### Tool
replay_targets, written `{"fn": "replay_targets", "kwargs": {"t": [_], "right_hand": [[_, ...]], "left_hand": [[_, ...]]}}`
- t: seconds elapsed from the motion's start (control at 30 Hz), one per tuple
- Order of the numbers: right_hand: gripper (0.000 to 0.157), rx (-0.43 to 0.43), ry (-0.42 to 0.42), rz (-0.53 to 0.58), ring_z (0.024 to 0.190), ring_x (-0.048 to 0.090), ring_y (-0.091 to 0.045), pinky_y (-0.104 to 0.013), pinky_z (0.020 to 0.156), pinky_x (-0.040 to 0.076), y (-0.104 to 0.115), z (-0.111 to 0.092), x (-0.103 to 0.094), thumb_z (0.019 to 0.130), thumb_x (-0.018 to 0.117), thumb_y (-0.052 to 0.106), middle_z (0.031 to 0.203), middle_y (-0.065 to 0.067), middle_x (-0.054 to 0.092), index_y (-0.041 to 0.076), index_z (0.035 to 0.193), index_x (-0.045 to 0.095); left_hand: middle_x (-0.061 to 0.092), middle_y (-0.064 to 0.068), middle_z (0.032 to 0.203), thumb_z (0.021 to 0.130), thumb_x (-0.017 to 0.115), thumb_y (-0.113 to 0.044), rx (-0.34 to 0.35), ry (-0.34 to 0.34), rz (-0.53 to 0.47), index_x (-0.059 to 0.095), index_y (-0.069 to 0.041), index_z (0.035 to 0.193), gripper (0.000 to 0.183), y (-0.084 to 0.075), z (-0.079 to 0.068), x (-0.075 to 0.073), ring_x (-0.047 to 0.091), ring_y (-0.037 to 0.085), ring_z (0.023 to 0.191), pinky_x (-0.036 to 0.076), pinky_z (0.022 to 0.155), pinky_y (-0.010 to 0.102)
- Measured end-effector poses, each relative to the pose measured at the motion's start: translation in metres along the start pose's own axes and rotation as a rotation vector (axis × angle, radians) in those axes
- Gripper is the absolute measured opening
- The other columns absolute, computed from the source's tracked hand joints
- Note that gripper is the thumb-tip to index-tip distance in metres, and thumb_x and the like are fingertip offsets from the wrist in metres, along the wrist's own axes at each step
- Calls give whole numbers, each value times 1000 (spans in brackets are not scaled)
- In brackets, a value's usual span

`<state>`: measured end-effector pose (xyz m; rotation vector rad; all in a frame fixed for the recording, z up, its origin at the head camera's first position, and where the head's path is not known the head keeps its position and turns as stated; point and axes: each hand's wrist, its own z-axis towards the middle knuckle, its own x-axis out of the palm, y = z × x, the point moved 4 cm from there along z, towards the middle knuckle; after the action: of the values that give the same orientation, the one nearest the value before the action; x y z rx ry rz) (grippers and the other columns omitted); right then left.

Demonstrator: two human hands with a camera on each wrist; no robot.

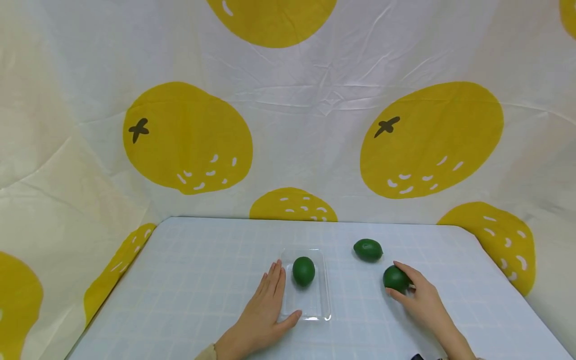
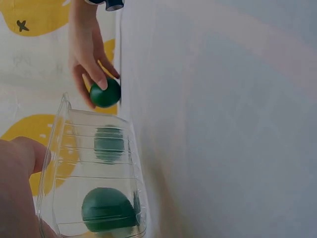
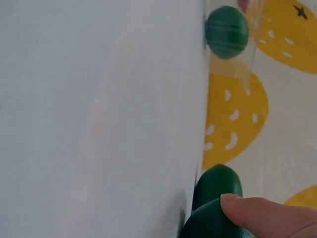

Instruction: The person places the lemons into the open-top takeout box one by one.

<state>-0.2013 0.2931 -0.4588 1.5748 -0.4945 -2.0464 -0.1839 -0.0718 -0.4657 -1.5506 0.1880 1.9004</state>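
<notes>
In the head view my right hand (image 1: 422, 299) grips a dark green lime (image 1: 394, 279) between thumb and fingers, right at the tabletop. Another lime (image 1: 368, 250) lies just beyond it to the left; the right wrist view shows that farther lime (image 3: 218, 184) behind the gripped one. A third lime (image 1: 303, 271) sits inside a clear plastic box (image 1: 310, 307), toward its far end. My left hand (image 1: 265, 315) rests along the box's left side with straight fingers, its thumb at the near edge. Through the box wall in the left wrist view, the farther lime (image 2: 109, 144) shows.
A pale checked cloth (image 1: 180, 280) covers the table. Behind it hangs a white curtain (image 1: 306, 135) printed with large yellow fruit, which also runs down both sides. A dark band (image 2: 114, 5) is on the right wrist.
</notes>
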Motion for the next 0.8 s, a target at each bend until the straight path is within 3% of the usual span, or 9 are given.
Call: {"fn": "replay_targets", "kwargs": {"t": [0.3,0.63,0.8], "right_hand": [[69,9,-84,2,112,58,-37,-42,82,55,-2,0,7,81,84,30,134,-23,55,6,139,54],[64,24,-177,63,98,62,-30,-22,71,52,0,3,0,79,85,21,124,-21,63,9,135,58],[62,-17,-211,69,98,62,-30,-14,72,51,10,10,-10,77,85,18,122,-20,64,7,133,59]], "left_hand": [[-5,15,165,98,46,-60,-28,38,-21,14,6,155,93,1,1,0,1,29,152,15,119,49],[4,21,164,98,44,-60,34,-62,16,19,10,153,92,-2,0,-2,12,36,150,21,117,52],[3,19,164,98,48,-58,19,-43,2,19,9,153,92,-3,0,-3,12,36,150,20,117,52]]}}
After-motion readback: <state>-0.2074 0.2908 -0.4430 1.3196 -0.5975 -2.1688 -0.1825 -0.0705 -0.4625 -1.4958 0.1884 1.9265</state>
